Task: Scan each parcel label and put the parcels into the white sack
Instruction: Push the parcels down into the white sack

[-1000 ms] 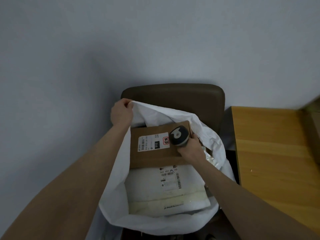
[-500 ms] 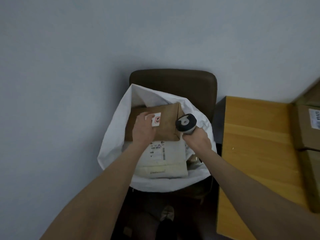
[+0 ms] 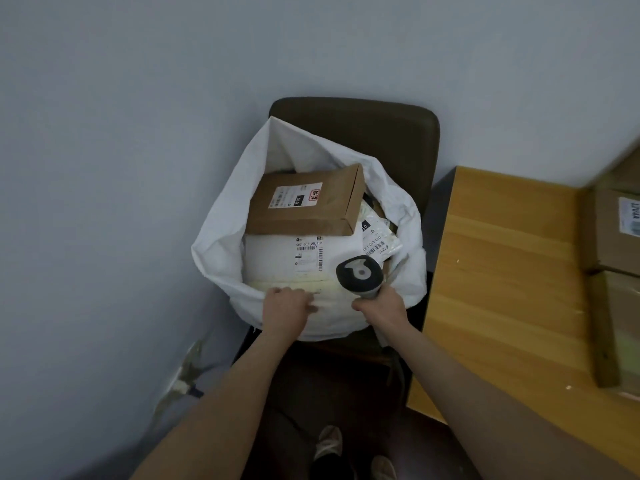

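Observation:
The white sack (image 3: 221,237) stands open on a dark chair (image 3: 391,133). Inside it a flat brown cardboard parcel (image 3: 332,206) with a white label lies on top of a white parcel (image 3: 273,258). A clear-wrapped labelled packet (image 3: 375,240) is tucked in at the right. My left hand (image 3: 285,308) rests on the sack's near rim with fingers spread, holding nothing. My right hand (image 3: 381,304) grips the grey barcode scanner (image 3: 360,273), its head over the sack's near right edge.
A wooden table (image 3: 502,289) stands to the right of the chair. Brown cardboard parcels (image 3: 613,233) lie at its far right edge. A grey wall is behind and to the left. My shoes (image 3: 329,445) show on the dark floor below.
My left hand came off the brown parcel and drew back to the sack's near rim. My right hand with the scanner also pulled back toward me. The brown parcel now lies uncovered in the sack.

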